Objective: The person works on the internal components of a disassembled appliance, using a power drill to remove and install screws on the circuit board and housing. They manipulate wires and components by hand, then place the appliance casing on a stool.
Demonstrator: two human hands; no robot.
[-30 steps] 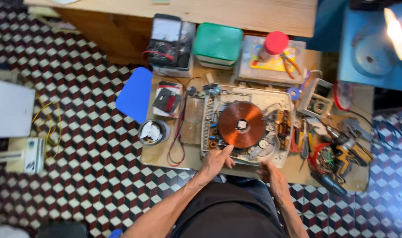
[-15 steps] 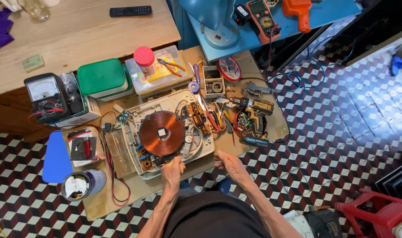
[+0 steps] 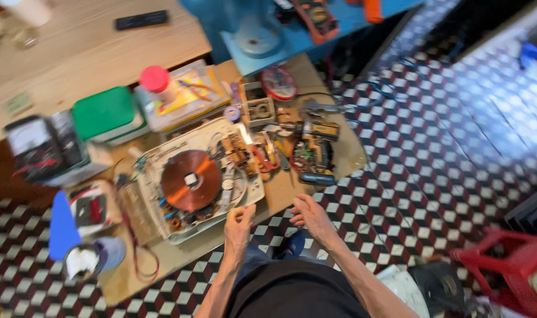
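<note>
Just ahead of your left hand (image 3: 239, 221) sits the opened cooker (image 3: 200, 179), its copper coil (image 3: 190, 179) facing up on the low table (image 3: 280, 194). Your left hand has its fingers curled loosely at the cooker's near edge; motion blur keeps you from telling whether they touch the casing, and they clamp nothing. Your right hand (image 3: 309, 217) lies beside it at the table's near edge, fingers spread apart, holding nothing. Beyond your right hand a heap of tools (image 3: 312, 150) lies near the cooker's right side. Farther past the coil stand a green box (image 3: 103, 112) and a clear box (image 3: 189, 97) with a red-capped bottle (image 3: 156, 79) at its left end. Well to the left of your left hand are a meter (image 3: 42, 147), a blue card (image 3: 63, 227) and a small cup (image 3: 83, 262). Checkered floor (image 3: 427, 165) spreads to your right.
</note>
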